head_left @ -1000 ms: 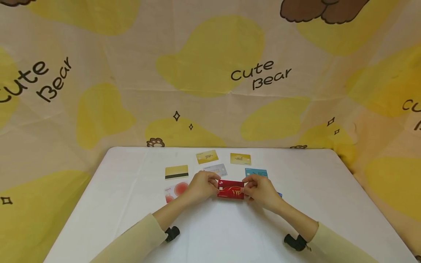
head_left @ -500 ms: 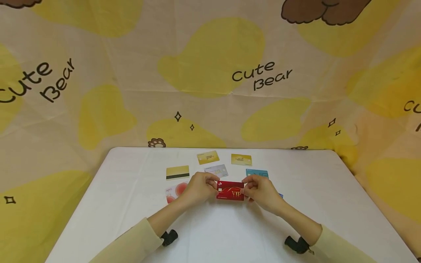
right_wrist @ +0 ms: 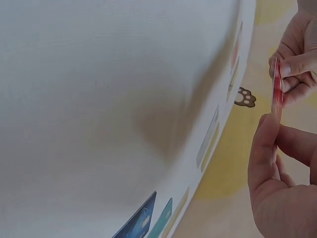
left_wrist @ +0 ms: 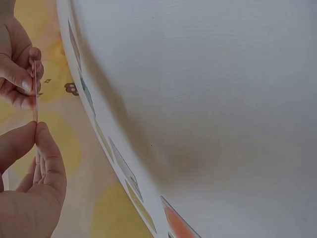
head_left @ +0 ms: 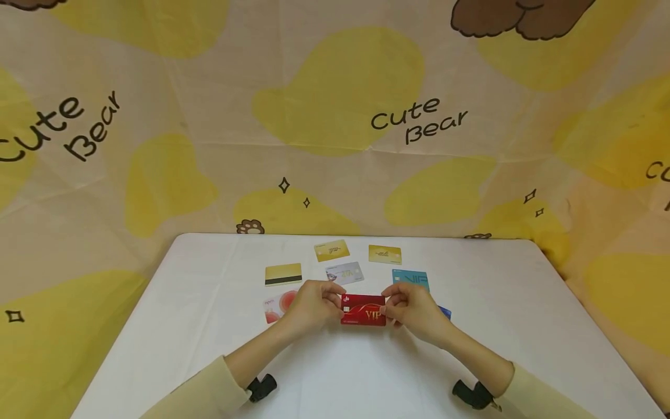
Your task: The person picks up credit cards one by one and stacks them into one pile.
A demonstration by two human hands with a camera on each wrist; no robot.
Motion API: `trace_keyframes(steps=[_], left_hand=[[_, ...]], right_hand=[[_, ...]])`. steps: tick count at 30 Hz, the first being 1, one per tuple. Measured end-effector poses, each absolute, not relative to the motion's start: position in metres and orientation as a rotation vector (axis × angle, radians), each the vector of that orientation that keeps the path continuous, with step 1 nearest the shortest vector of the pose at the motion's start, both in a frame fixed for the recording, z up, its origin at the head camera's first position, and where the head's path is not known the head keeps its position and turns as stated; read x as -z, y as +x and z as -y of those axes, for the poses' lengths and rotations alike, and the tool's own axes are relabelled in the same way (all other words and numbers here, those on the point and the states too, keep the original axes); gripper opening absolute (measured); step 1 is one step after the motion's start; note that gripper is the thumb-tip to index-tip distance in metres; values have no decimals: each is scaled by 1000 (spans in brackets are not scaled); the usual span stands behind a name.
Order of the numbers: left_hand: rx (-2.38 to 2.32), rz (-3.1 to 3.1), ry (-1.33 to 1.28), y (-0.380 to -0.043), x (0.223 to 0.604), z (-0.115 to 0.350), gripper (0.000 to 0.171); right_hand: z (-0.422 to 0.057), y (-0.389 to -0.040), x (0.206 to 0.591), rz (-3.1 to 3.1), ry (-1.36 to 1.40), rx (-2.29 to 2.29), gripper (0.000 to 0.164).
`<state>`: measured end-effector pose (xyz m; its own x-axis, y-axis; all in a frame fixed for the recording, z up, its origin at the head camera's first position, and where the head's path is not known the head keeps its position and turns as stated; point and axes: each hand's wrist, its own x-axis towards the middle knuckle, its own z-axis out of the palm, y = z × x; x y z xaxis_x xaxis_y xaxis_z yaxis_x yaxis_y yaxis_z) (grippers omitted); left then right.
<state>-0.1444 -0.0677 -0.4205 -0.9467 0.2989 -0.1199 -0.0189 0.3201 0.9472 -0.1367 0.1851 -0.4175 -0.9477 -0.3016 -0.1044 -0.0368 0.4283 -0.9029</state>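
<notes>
A red VIP card (head_left: 362,309) is held up above the white table, its printed face toward the head camera. My left hand (head_left: 316,305) pinches its left edge between thumb and fingers. On the opposite edge, my right hand (head_left: 417,311) has the same kind of pinch. Both wrist views show the card (left_wrist: 35,91) edge-on, raised off the tabletop. Behind my left hand lies a white card with red circles (head_left: 278,305), partly covered. A teal card (head_left: 410,278) and a blue card (head_left: 445,312) are partly hidden by my right hand.
Farther back on the white table (head_left: 209,326) lie two gold cards, one left (head_left: 332,251) and one right (head_left: 384,254). A gold card with a dark stripe (head_left: 283,274) and a silver card (head_left: 344,273) lie nearer. A patterned yellow cloth (head_left: 335,116) hangs behind the table.
Both hands have come slightly nearer to me and to the left with the red card, uncovering more of the silver and teal cards. The cards on the table have stayed put.
</notes>
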Motion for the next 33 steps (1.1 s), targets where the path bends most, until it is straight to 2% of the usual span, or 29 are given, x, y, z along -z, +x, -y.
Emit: trace_keyframes(steps=[33], left_hand=[[-1653, -2249, 244, -114, 437, 84, 31]], right_hand=[[-173, -122, 433, -2290, -324, 1426, 20]])
